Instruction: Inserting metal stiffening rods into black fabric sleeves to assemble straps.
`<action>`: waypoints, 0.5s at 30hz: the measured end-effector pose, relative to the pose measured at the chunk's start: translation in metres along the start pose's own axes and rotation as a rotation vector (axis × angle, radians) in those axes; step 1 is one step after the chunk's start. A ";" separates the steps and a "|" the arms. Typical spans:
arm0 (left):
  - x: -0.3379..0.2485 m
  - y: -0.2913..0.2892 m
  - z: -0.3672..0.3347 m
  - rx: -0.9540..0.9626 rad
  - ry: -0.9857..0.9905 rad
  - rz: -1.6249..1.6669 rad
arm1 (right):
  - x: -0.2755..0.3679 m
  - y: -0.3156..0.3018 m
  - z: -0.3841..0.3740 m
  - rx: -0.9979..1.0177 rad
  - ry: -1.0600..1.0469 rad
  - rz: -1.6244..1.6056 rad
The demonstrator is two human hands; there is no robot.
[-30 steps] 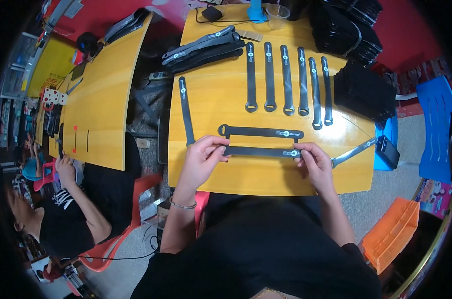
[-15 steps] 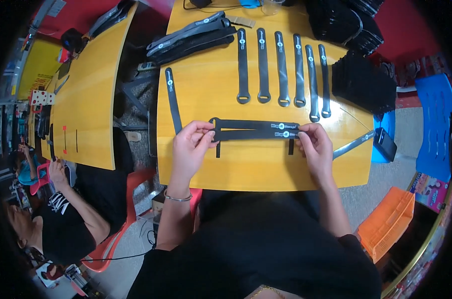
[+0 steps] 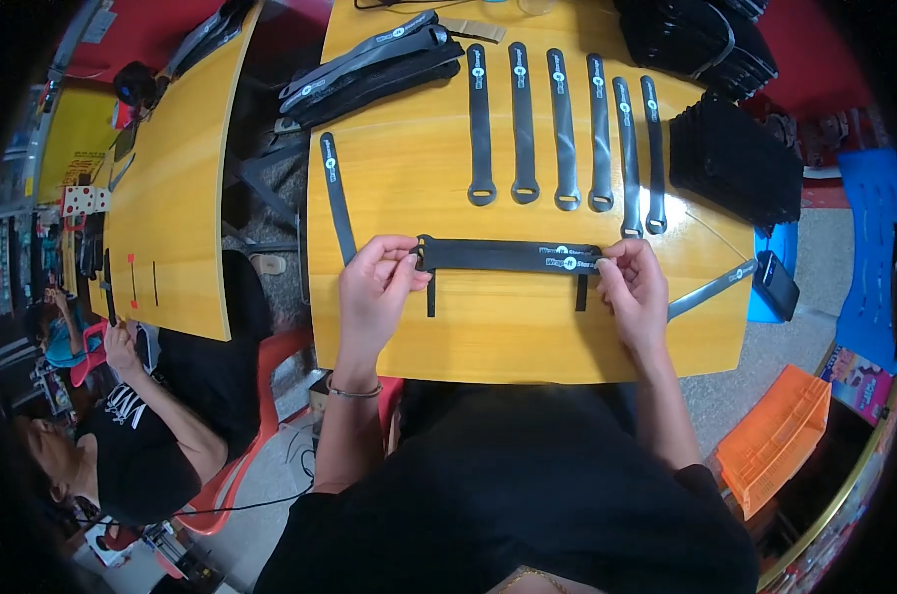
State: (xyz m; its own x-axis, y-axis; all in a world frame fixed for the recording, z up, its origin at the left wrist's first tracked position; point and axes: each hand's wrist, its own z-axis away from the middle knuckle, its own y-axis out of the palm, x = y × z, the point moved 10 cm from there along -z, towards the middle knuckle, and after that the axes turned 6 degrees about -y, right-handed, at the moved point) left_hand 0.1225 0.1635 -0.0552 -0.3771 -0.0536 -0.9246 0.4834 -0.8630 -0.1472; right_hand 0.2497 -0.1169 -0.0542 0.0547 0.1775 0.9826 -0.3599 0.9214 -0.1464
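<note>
Two black straps (image 3: 498, 255) with white print stretch level between my hands, one lying partly over the other. My left hand (image 3: 374, 282) pinches them at the slotted ends. At the rounded, printed ends, my right hand (image 3: 634, 295) holds them between thumb and fingers. Below the straps, two short black strips (image 3: 430, 297) mark the yellow table (image 3: 508, 342). Several similar straps (image 3: 520, 124) lie side by side farther back. One single strap (image 3: 337, 193) lies beyond my left hand, and another strap (image 3: 710, 289) slants out to the right of my right hand.
A bundle of straps (image 3: 369, 74) lies at the back left. Black stacks (image 3: 735, 158) stand at the right edge, near a blue bin (image 3: 765, 243). An orange crate (image 3: 773, 441) sits at lower right. A co-worker (image 3: 141, 436) is at another yellow table (image 3: 171, 198) on the left.
The two straps have drawn together: the gap between them has closed and they now overlap. Both hands keep their hold. The view has shifted slightly.
</note>
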 end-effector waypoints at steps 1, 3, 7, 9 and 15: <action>0.001 0.000 -0.001 0.003 -0.005 -0.009 | -0.004 0.000 0.000 0.008 0.021 -0.016; 0.000 0.000 -0.002 -0.004 -0.014 -0.020 | -0.006 0.001 -0.001 0.019 0.045 -0.035; -0.004 0.002 -0.003 0.006 -0.014 -0.033 | -0.002 0.002 -0.001 0.004 0.017 -0.003; 0.000 0.000 -0.003 -0.008 -0.033 -0.047 | -0.001 0.003 -0.002 0.009 -0.007 0.017; 0.009 0.002 -0.004 -0.016 -0.050 -0.020 | 0.000 0.003 -0.002 -0.008 0.019 -0.029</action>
State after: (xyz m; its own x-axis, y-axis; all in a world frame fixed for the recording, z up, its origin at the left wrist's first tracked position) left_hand 0.1232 0.1635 -0.0657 -0.4256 -0.0621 -0.9028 0.4879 -0.8560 -0.1712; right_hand 0.2506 -0.1133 -0.0549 0.0825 0.1572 0.9841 -0.3508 0.9288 -0.1190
